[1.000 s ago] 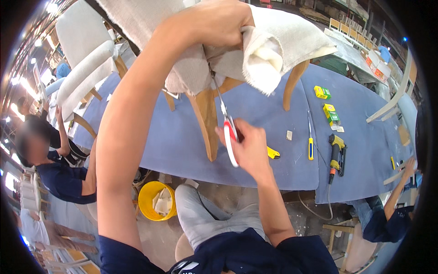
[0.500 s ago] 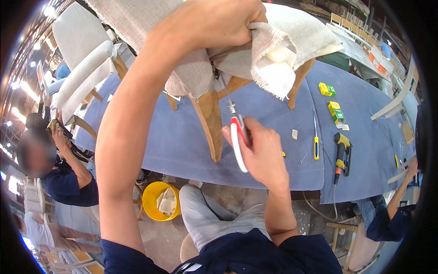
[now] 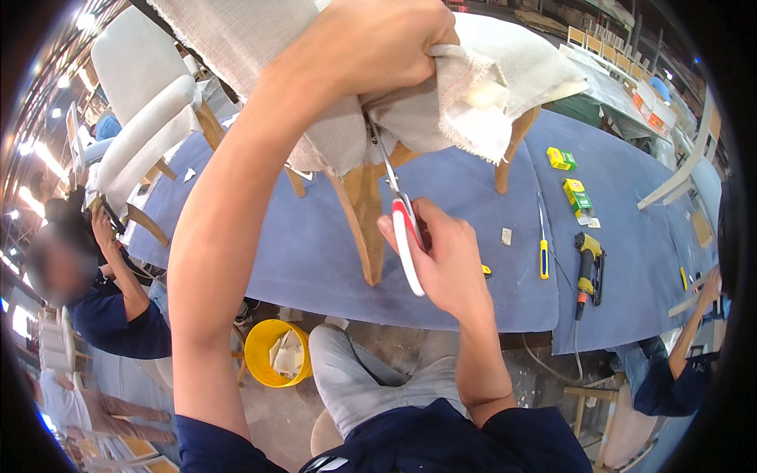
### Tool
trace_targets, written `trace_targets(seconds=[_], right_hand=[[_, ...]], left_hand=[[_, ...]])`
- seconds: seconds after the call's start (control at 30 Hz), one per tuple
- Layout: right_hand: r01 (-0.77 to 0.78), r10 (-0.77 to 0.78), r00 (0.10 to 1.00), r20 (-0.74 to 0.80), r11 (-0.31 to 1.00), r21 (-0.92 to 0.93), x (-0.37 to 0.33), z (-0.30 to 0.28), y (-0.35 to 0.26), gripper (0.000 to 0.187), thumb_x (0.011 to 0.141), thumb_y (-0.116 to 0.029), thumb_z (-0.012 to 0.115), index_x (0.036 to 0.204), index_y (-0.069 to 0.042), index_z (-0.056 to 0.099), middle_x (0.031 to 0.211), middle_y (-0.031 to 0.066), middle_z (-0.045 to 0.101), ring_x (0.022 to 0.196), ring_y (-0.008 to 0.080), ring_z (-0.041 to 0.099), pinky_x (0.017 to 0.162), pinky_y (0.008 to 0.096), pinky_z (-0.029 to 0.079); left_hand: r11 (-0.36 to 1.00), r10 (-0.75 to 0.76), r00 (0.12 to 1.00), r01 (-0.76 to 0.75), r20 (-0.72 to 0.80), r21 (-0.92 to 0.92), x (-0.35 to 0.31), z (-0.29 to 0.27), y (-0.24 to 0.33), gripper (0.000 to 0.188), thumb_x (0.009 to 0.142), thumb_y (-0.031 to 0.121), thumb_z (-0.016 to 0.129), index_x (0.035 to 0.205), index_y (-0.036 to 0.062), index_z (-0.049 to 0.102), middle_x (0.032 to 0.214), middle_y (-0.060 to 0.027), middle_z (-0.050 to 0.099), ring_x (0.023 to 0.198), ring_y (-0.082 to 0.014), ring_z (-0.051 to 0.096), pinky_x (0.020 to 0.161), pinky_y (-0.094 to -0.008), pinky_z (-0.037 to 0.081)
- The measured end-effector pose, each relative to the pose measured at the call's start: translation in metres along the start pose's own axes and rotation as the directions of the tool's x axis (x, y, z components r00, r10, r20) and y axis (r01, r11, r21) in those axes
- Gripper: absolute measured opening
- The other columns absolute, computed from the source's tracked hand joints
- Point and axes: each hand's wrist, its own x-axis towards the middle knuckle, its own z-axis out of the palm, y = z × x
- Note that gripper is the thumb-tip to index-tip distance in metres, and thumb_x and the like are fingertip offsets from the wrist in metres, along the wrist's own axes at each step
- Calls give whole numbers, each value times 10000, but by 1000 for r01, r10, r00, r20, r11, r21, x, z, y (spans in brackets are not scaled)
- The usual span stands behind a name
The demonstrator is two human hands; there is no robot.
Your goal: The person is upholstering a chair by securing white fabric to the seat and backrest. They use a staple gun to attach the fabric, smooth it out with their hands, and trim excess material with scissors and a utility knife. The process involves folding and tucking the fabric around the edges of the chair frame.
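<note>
My left hand [image 3: 398, 47] is closed on a bunched fold of beige linen-like upholstery fabric [image 3: 469, 98] with a frayed edge. White padding shows inside the fold. The fabric hangs from a chair whose tapered wooden leg [image 3: 359, 225] stands on the blue-covered table. In my right hand [image 3: 449, 260] is a pair of scissors [image 3: 404, 240] with red and white handles. Its blades point up to the fabric's gap just above the leg, where their tips are partly hidden.
To the right lie a screwdriver [image 3: 544, 248], a yellow-black pneumatic stapler [image 3: 587, 272] and small yellow-green boxes [image 3: 578, 197]. A yellow bucket [image 3: 254, 359] of scraps stands below the table edge. Another upholstered chair [image 3: 138, 59] and a co-worker [image 3: 118, 307] are at left.
My right hand and the scissors have shifted slightly left, and more of the blades shows by the leg top. My left hand keeps its grip on the fabric.
</note>
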Motion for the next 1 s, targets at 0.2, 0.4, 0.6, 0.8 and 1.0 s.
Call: trace_targets(seconds=[0.2,0.4,0.6,0.8,1.0], right_hand=[[-20,28,998,61,992,-124,5,-4,2,311,950,-275,666,893,29,626,706,267,651,684,485,641,638,537,499],[-11,26,995,95,988,-153,12,-10,-8,371,954,-314,666,871,46,627,704,282,650,692,493,642,654,544,506],[-37,38,999,7,991,-126,22,5,-2,439,935,-369,725,808,37,616,643,245,617,607,443,602,591,500,475],[-11,11,998,-65,1000,-7,15,18,14,465,907,-353,796,741,31,592,534,151,532,442,244,453,477,369,383],[-78,81,996,-48,995,66,13,16,13,458,894,-327,810,701,25,589,505,108,487,448,159,372,457,345,343]], left_hand=[[997,-8,1000,10,22,-78,2,-3,3,62,637,-6,602,642,-18,663,705,-201,671,695,-362,666,681,-439,527],[996,-22,999,25,40,-84,1,-5,4,58,643,-1,608,653,-27,659,717,-201,672,702,-349,669,681,-433,530],[994,42,999,-40,20,-104,2,-4,6,65,662,-3,610,679,-28,668,732,-184,683,715,-338,680,680,-426,539],[977,-108,989,125,102,-172,2,-6,7,82,675,-16,588,687,-32,667,690,-195,667,669,-332,669,644,-413,534],[966,-221,960,239,173,-94,6,-6,11,97,678,-12,571,674,-33,666,665,-217,642,632,-346,646,621,-424,512]])
